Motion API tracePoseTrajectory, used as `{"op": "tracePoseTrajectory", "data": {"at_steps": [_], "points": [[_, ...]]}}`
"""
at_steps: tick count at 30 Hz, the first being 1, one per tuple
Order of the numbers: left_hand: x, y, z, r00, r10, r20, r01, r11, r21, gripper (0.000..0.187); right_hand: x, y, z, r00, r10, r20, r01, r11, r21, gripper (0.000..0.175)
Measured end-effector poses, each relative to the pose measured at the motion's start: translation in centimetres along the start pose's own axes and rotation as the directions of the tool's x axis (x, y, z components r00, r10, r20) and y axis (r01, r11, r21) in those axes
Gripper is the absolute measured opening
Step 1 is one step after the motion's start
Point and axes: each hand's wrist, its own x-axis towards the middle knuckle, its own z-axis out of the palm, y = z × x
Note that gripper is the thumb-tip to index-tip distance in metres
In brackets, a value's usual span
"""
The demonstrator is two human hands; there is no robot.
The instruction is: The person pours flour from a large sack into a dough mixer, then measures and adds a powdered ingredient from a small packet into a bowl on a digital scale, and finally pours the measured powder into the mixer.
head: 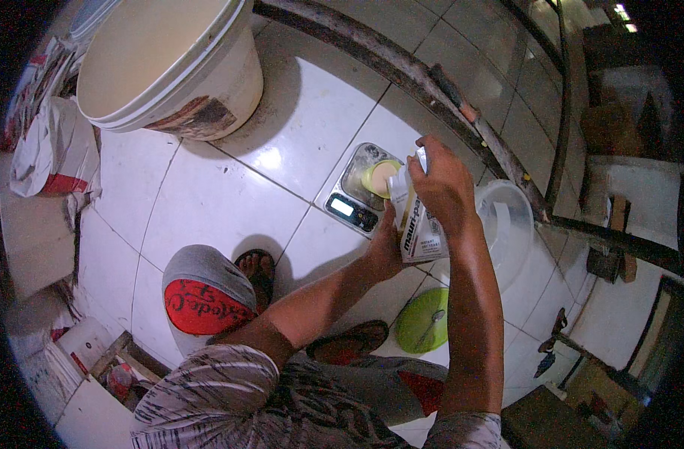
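My left hand [384, 247] grips the lower side of an instant dry yeast packet [423, 236], marked mauri-pan. At the packet's top, my right hand [443, 179] holds its upper edge, and the packet leans over a small yellow-green cup [370, 177]. Pale tan contents fill much of the cup. Under it is a digital kitchen scale [353, 213] with a lit display, standing on the floor. Whether yeast is flowing out of the packet cannot be seen.
A large white bucket [235, 95] stands at upper left. A clear plastic tub [510, 224] is right of my forearm, and a green lid or plate with a spoon [423, 320] lies below. A dark metal rail [370, 39] crosses above. White sacks [50, 146] are at far left.
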Motion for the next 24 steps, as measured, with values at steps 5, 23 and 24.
{"op": "tracePoseTrajectory", "data": {"at_steps": [5, 23, 24], "points": [[-0.1, 0.0, -0.4, 0.999, 0.030, -0.021, -0.029, 0.999, 0.020, 0.080, -0.8, 0.5, 0.1, 0.998, -0.036, -0.057, 0.037, 0.999, 0.012, 0.030], [-1.5, 1.6, -0.6, 0.991, 0.133, 0.025, -0.129, 0.870, 0.475, 0.074, -8.0, 1.6, -0.7, 0.991, 0.105, -0.078, -0.094, 0.987, 0.132, 0.023], [-1.4, 1.6, -0.5, 0.990, 0.136, 0.024, -0.131, 0.869, 0.477, 0.074, -7.9, 1.7, -0.7, 0.991, 0.103, -0.081, -0.092, 0.987, 0.128, 0.023]]}}
